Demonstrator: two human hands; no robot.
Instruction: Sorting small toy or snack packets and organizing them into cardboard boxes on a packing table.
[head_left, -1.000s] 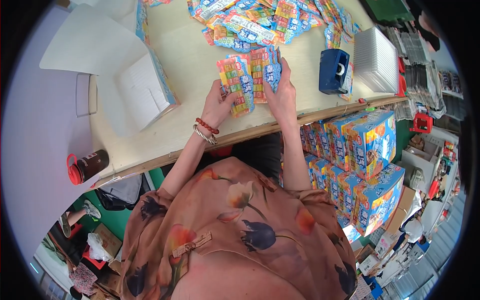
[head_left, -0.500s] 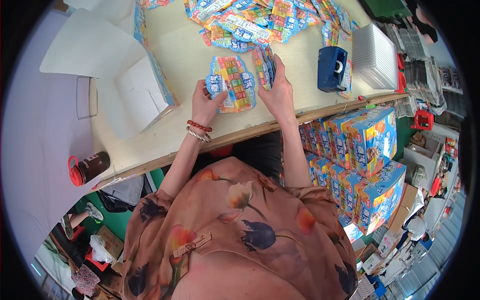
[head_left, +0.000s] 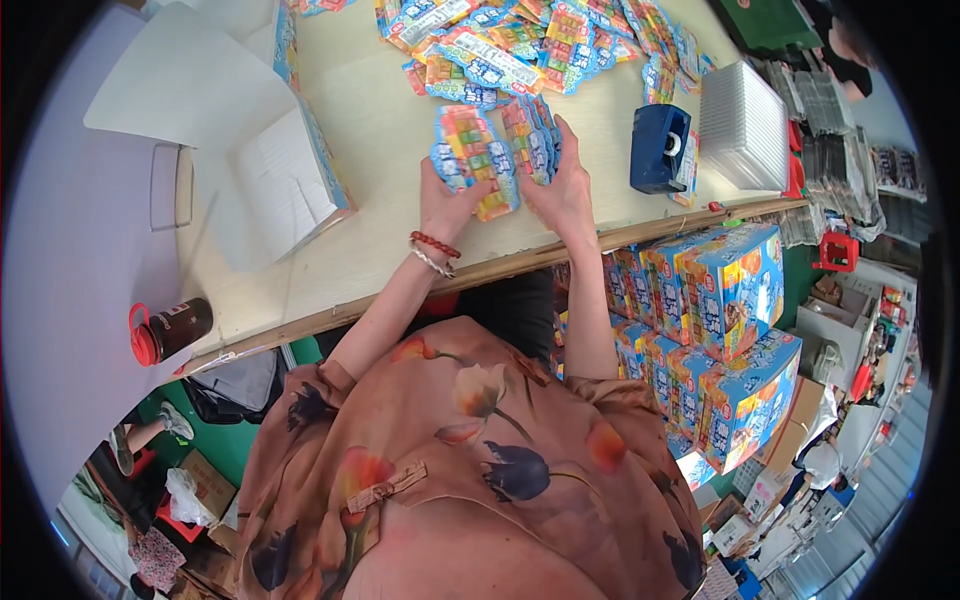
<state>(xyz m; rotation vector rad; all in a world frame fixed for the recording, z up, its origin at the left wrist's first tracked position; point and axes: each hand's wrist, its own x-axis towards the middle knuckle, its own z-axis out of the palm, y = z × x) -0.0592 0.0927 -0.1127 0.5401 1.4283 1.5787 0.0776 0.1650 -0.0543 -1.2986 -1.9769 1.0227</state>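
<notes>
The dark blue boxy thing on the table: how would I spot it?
Start at the pale table and follow its front edge toward the person's right. Past the right hand stands the dark blue block, beside a stack of clear trays. It is the only solid dark blue thing among the colourful packets.

a blue tape dispenser, an open white carton, stacked colourful boxes and a dark bottle.

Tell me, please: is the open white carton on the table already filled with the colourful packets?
No, the open white carton shows only bare white inside, while the colourful packets are in both hands, left hand and right hand.
</notes>
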